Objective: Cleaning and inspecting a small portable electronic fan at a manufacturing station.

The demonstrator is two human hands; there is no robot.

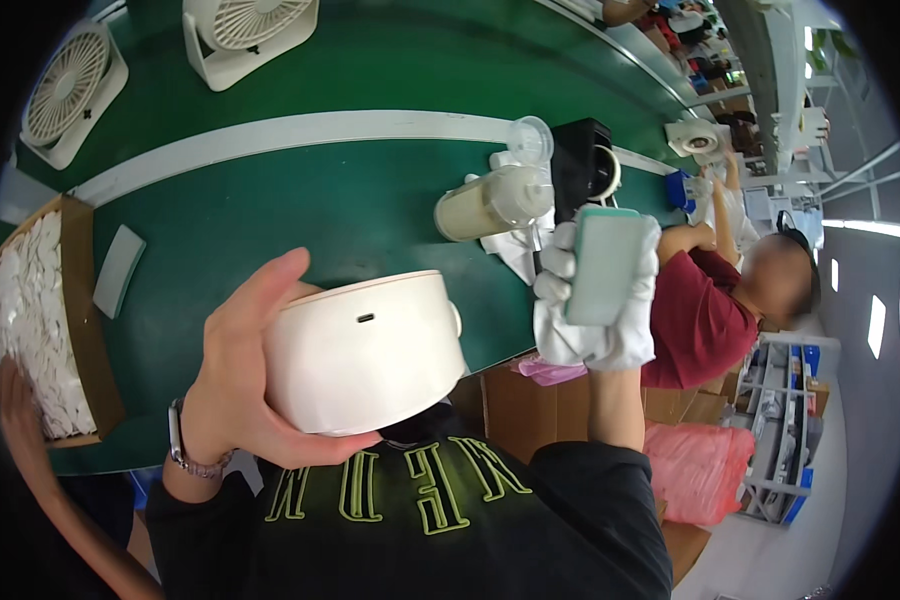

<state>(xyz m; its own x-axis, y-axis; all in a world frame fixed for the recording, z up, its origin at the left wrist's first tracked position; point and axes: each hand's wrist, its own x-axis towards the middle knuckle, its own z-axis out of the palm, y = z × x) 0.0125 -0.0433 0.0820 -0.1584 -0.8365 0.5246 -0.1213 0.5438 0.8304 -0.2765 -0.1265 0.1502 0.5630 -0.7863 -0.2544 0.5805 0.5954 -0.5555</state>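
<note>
My left hand (pixel 235 385) cups the white round housing (pixel 365 350) at chest height above the green belt (pixel 300 210); my gloved right hand (pixel 595 300) grips a pale green pad (pixel 603 265), probably for wiping. Next: bring pad to shell, gently.

We see white round casing (pixel 365 352) | white glove (pixel 595 325) holding pale green block (pixel 606 266) | dark green belt (pixel 300 215) with white stripe beyond casing | white fans (pixel 65 92) on belt

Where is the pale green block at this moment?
The pale green block is right of centre in the head view, held in the gloved right hand, beside the white round housing.
</note>
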